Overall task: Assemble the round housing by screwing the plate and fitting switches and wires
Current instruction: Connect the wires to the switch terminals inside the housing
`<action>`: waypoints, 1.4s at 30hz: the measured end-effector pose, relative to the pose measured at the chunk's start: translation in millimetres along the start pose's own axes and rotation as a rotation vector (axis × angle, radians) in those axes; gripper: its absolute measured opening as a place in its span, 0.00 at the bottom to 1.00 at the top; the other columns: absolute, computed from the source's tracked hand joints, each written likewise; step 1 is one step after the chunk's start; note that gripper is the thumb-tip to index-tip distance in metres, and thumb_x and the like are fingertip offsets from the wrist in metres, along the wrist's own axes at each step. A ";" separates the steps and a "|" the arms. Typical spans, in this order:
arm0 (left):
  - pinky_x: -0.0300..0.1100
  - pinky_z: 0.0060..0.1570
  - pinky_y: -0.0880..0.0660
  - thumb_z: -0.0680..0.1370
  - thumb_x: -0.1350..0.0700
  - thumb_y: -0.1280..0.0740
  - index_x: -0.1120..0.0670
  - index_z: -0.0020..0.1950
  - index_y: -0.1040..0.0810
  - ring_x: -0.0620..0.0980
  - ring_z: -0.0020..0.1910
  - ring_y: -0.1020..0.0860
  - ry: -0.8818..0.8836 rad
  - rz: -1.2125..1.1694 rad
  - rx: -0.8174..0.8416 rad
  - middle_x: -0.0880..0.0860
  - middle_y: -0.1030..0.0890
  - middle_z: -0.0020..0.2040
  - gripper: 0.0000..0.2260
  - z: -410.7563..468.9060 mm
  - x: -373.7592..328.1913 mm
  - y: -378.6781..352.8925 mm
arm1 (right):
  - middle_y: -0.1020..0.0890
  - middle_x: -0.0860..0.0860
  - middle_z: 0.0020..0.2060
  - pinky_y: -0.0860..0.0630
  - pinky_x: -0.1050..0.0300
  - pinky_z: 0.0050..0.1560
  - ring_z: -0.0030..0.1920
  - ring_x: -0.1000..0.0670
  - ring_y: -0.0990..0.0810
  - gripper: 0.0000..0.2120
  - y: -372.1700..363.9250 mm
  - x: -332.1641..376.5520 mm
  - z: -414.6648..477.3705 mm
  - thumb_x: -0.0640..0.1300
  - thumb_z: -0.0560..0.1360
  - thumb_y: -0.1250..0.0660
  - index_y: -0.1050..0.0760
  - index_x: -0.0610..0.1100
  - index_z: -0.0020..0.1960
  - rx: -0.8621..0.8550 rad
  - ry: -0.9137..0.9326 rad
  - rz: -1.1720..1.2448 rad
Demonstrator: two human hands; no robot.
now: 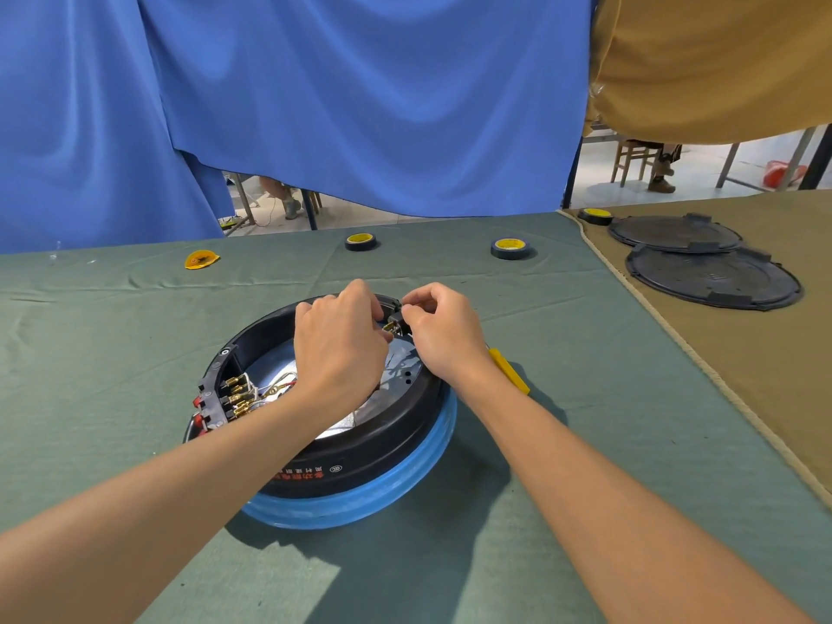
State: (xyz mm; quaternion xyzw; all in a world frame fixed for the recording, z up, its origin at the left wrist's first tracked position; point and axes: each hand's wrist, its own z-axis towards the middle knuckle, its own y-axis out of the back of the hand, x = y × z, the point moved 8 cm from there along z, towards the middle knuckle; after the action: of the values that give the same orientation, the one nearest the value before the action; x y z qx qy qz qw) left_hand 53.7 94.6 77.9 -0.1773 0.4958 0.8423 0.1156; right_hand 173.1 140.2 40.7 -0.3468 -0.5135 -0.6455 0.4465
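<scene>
Right hand (443, 331) is curled, thumb and fingers pinching a small black switch (396, 321) at the far rim of the round housing (369, 448). Left hand (337, 349) curls in at the switch's brass terminals; its grip cannot be told. The housing sits on the green cloth (562, 443), and a yellow-handled tool (511, 371) lies just beside it.

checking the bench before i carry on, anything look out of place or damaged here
Nothing spilled or broken. Only oddity: a crumpled yellow scrap lies loose on the green cloth, left of the tape rolls, looking like discarded waste.
</scene>
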 end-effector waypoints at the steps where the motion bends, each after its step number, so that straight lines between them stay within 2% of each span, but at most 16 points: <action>1: 0.54 0.58 0.27 0.74 0.59 0.26 0.51 0.45 0.29 0.56 0.48 0.21 0.002 -0.013 0.000 0.53 0.17 0.42 0.12 0.1 0.3 0.8 | 0.21 0.51 0.49 0.24 0.47 0.58 0.57 0.46 0.25 0.04 -0.1 0.0 -0.1 0.42 0.79 0.38 0.25 0.48 0.51 0.000 0.000 -0.002; 11: 0.56 0.55 0.25 0.73 0.61 0.25 0.51 0.43 0.28 0.57 0.48 0.21 0.001 -0.068 0.060 0.50 0.21 0.38 0.13 3.8 0.5 -3.0 | 0.20 0.49 0.51 0.24 0.48 0.58 0.57 0.46 0.25 0.06 0.5 1.1 -1.8 0.41 0.80 0.38 0.24 0.45 0.54 0.000 -0.007 -0.010; 17: 0.56 0.50 0.22 0.73 0.62 0.24 0.50 0.40 0.30 0.56 0.46 0.22 0.010 -0.083 0.070 0.47 0.24 0.34 0.15 5.3 3.2 -3.4 | 0.20 0.49 0.51 0.25 0.47 0.58 0.58 0.46 0.25 0.06 1.7 1.8 -2.5 0.41 0.79 0.38 0.24 0.45 0.54 0.002 -0.006 -0.004; 23: 0.53 0.47 0.22 0.72 0.61 0.23 0.49 0.38 0.31 0.54 0.44 0.22 0.011 -0.082 0.069 0.46 0.26 0.33 0.17 6.0 3.2 -2.5 | 0.20 0.49 0.51 0.24 0.48 0.58 0.58 0.46 0.25 0.07 1.6 2.4 -3.6 0.41 0.80 0.38 0.24 0.44 0.55 0.000 -0.007 -0.011; 28: 0.44 0.39 0.26 0.72 0.62 0.23 0.47 0.35 0.33 0.49 0.39 0.24 0.018 -0.104 0.068 0.47 0.26 0.33 0.20 6.5 4.6 -2.2 | 0.20 0.48 0.52 0.24 0.48 0.58 0.58 0.46 0.25 0.07 1.3 3.2 -3.9 0.41 0.80 0.38 0.24 0.44 0.56 0.000 -0.004 -0.020; 33: 0.50 0.44 0.22 0.71 0.62 0.23 0.48 0.35 0.32 0.54 0.44 0.23 0.004 -0.076 0.106 0.47 0.25 0.35 0.19 8.8 1.5 -0.5 | 0.20 0.48 0.52 0.24 0.48 0.58 0.58 0.46 0.25 0.08 1.1 3.2 -4.4 0.41 0.80 0.38 0.24 0.44 0.56 0.000 -0.002 -0.030; 37: 0.48 0.41 0.24 0.71 0.61 0.23 0.48 0.35 0.32 0.54 0.43 0.24 -0.008 -0.068 0.099 0.47 0.27 0.34 0.19 8.1 0.3 -0.5 | 0.20 0.48 0.52 0.24 0.50 0.57 0.58 0.46 0.25 0.08 1.1 3.8 -4.1 0.41 0.80 0.38 0.24 0.44 0.56 -0.003 -0.001 -0.034; 42: 0.55 0.50 0.23 0.72 0.59 0.23 0.48 0.35 0.33 0.57 0.46 0.24 0.005 -0.048 0.088 0.47 0.27 0.35 0.19 6.0 -1.7 -1.4 | 0.20 0.49 0.51 0.24 0.49 0.58 0.58 0.46 0.25 0.07 1.1 3.0 -4.3 0.41 0.80 0.38 0.24 0.44 0.56 -0.001 -0.004 -0.028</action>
State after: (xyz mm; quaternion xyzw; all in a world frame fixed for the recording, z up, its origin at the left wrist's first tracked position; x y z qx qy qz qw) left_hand 54.7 100.5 80.2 -0.1858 0.5282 0.8163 0.1423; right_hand 173.1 135.2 42.9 -0.3412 -0.5189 -0.6514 0.4359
